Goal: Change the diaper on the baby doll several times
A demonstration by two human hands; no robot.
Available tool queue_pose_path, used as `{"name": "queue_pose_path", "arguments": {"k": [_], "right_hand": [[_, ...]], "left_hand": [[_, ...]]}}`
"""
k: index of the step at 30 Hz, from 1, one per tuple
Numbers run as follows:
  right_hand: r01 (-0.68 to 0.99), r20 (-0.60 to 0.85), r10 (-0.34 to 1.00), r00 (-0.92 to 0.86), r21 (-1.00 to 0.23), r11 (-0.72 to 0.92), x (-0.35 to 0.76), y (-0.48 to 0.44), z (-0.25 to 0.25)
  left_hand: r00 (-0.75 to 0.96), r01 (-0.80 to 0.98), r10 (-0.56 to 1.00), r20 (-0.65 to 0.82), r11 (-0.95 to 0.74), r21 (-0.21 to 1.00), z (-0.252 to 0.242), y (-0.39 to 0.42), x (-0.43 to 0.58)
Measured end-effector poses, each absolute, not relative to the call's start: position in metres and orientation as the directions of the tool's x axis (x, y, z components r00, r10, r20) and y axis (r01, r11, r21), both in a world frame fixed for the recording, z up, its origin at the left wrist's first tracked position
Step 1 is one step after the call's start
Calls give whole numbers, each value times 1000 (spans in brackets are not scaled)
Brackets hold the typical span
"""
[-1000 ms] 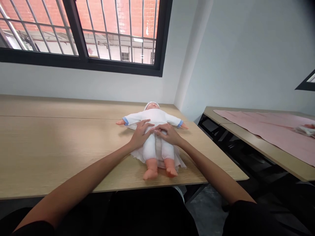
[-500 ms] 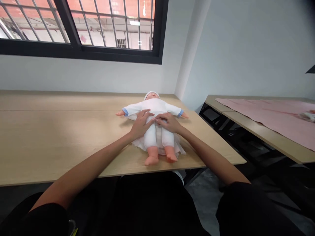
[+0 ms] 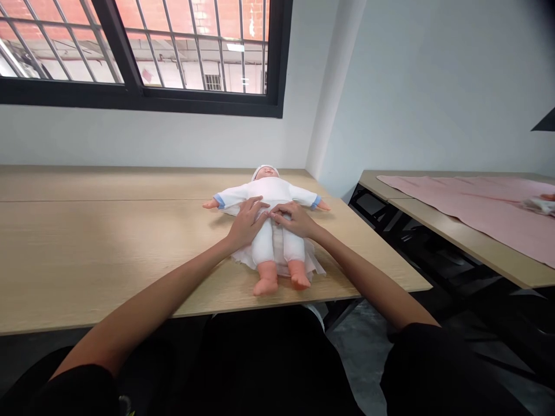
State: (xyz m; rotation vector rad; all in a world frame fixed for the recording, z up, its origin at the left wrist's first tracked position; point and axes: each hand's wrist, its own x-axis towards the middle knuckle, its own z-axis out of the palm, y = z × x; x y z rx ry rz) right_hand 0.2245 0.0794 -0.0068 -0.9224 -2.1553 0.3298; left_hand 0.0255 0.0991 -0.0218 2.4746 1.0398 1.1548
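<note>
A baby doll (image 3: 271,189) in a white outfit with blue cuffs and a white cap lies on its back, arms spread and bare feet toward me. Pale sheer cloth (image 3: 318,266) spreads under its legs and out at both sides. My left hand (image 3: 248,222) rests over the doll's waist on the left, fingers stretched and thumb pointing inward. At the other side of the waist, my right hand (image 3: 296,219) has its fingers bent together near the left thumb. What lies between those right fingertips is too small to make out.
The doll lies on a light wooden table (image 3: 108,248) near its right end. Across a gap stands another table with a pink cloth (image 3: 477,202) and a small whitish item (image 3: 540,205) on it. A barred window (image 3: 195,49) is in the wall behind.
The view has tilted up slightly, so the table and doll sit a little lower. Both hands stay at the doll's waist with only small finger movements.
</note>
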Motion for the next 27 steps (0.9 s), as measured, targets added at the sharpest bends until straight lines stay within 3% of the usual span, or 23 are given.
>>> {"name": "queue_pose_path", "arguments": {"k": [27], "right_hand": [[516,559,688,-462,-461,722,224,80,-7]], "left_hand": [[455,500,662,596,-743,444,-23,102,24]]}}
